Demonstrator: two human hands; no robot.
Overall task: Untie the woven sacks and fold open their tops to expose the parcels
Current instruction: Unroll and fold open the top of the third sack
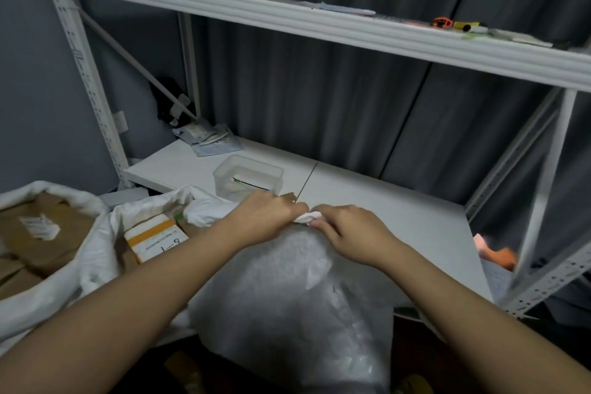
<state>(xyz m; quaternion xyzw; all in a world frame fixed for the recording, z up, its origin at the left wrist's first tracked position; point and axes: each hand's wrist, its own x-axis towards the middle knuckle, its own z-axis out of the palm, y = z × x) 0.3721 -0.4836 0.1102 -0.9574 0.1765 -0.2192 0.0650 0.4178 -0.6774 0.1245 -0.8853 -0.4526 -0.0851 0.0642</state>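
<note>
Against grey curtain (pixel 319 89), seemingly white shelf (pixel 383 217)

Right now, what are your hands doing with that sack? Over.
Left hand and right hand both pinching the tied neck of the front sack. Still tied. Two sacks beside it already open. Nothing blocking.

A tied sack (pixel 287 291) stands before the shelf (pixel 383 217), two opened sacks (pixel 80 253) to its left.

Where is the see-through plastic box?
In the head view, the clear plastic box sits on the white shelf, left of centre, just behind the left hand and beside the opened sack.
</note>
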